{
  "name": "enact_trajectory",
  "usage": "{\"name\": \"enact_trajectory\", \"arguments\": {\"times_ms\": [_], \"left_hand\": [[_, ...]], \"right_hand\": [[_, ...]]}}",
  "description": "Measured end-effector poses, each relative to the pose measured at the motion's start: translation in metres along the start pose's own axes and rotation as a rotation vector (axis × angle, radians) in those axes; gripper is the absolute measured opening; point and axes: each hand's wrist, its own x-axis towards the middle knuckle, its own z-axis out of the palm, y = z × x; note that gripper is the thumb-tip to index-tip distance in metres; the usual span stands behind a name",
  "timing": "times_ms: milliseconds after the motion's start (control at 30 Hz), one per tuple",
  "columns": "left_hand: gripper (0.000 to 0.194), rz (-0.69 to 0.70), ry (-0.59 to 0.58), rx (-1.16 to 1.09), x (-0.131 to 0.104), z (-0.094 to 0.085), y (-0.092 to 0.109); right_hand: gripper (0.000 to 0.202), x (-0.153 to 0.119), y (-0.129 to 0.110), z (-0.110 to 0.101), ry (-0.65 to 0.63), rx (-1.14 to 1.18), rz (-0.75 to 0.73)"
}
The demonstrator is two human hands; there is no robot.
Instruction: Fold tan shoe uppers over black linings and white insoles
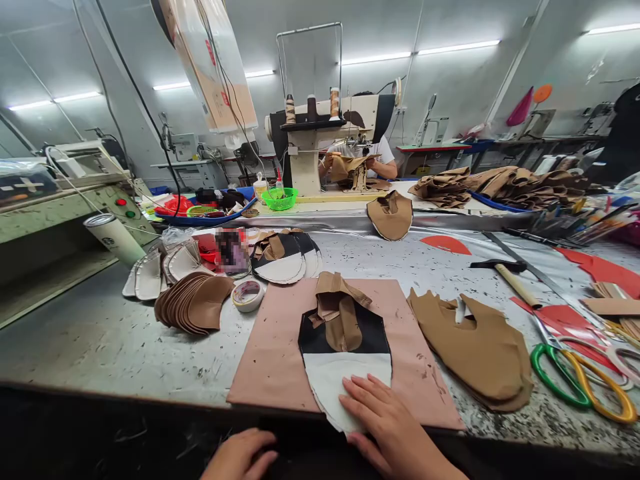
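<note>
A shoe upper piece (345, 370) with a white toe part, a black band and a brown tongue lies on a pink mat (270, 353) in front of me. My right hand (383, 417) rests flat over the white toe part, its fingers stretched out and its thumb near the lower edge. Below the table's front edge is my left hand (240, 455), with loosely bent fingers apart and nothing in them. To the right of the mat, partly over its edge, lies a stack of brown cut pieces (475, 347).
Left of the mat are a tape roll (249, 295), fanned brown pieces (193, 303) and a tumbler (114, 238). On the right lie scissors (583, 380) and a hammer (520, 285). Across the table, a person's hands (327, 162) hold brown material at a sewing machine (305, 157).
</note>
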Motion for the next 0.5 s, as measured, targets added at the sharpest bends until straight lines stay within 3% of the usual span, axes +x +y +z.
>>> {"name": "enact_trajectory", "arguments": {"times_ms": [67, 100, 200, 333, 500], "left_hand": [[0.028, -0.148, -0.117, -0.369, 0.026, 0.008, 0.046], [0.032, -0.177, -0.166, -0.434, 0.035, 0.014, 0.061], [0.058, -0.250, -0.237, -0.577, 0.053, 0.036, 0.083], [0.072, -0.296, -0.231, -0.699, 0.056, 0.053, 0.082], [0.052, -0.321, -0.115, -0.644, 0.030, 0.033, 0.052]], "right_hand": [[0.036, 0.004, -0.003, -0.002, -0.019, 0.009, 0.010], [0.035, 0.004, -0.003, -0.002, -0.021, 0.012, 0.020], [0.033, 0.004, -0.001, -0.001, -0.022, 0.028, 0.047], [0.034, 0.004, 0.000, 0.000, -0.025, 0.048, 0.076], [0.035, 0.005, -0.002, -0.001, -0.002, 0.059, 0.091]]}}
